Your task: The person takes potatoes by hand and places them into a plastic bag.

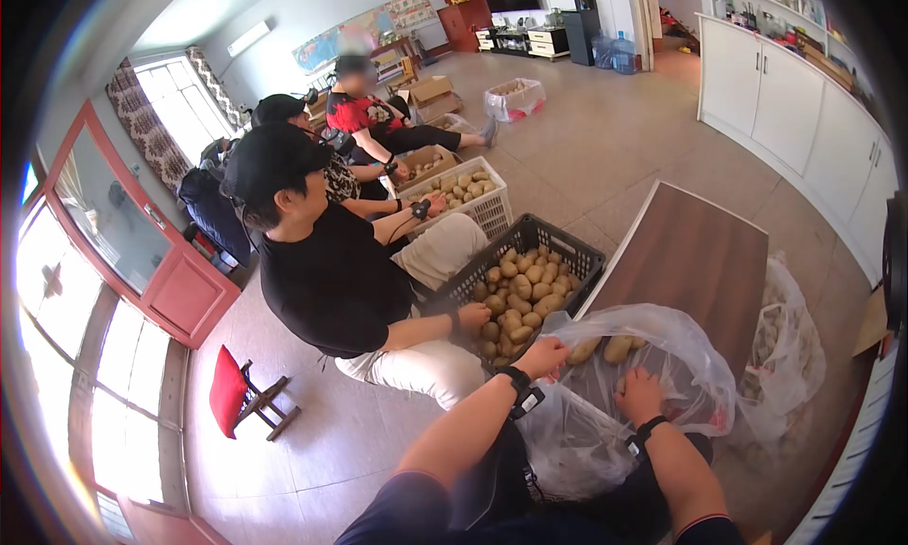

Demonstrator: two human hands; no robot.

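Observation:
A clear plastic bag [577, 441] lies open in front of me, its mouth spread over the near end of a brown board [690, 252]. My left hand [546, 358] is closed on the left side of the bag's rim. Inside the bag mouth is my right hand [641, 396], its fingers curled over a potato that shows only in part. A few potatoes [619, 348] lie just beyond my hands, seen at the bag's opening. To the left, a black crate [584, 254] holds several potatoes [520, 288].
Beside me on the left sits a person in black [322, 271], one hand in the black crate. Two more people sit beyond, near a white crate [496, 210] of potatoes. Another filled bag [780, 346] stands at right; a red stool [227, 391] is at left.

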